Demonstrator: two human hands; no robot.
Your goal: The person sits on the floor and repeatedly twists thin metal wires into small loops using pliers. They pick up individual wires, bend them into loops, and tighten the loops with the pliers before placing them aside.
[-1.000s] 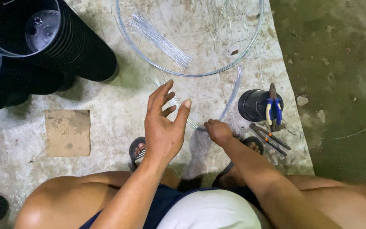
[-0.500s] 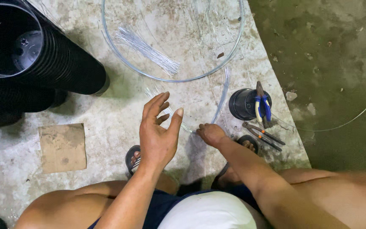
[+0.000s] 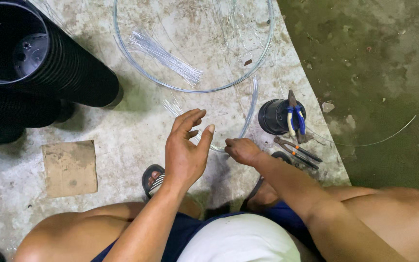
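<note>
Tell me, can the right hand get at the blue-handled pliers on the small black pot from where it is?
Probably yes. The right hand rests low on the concrete floor, pinching the wire hoop, and the blue-handled pliers lie across the small black pot just beyond it. Nothing stands between them, but the hand would have to release the wire first.

Black pots (image 3: 49,63) – blue-handled pliers (image 3: 294,119) – silvery wire hoop (image 3: 195,48) – brown cardboard (image 3: 70,167).
</note>
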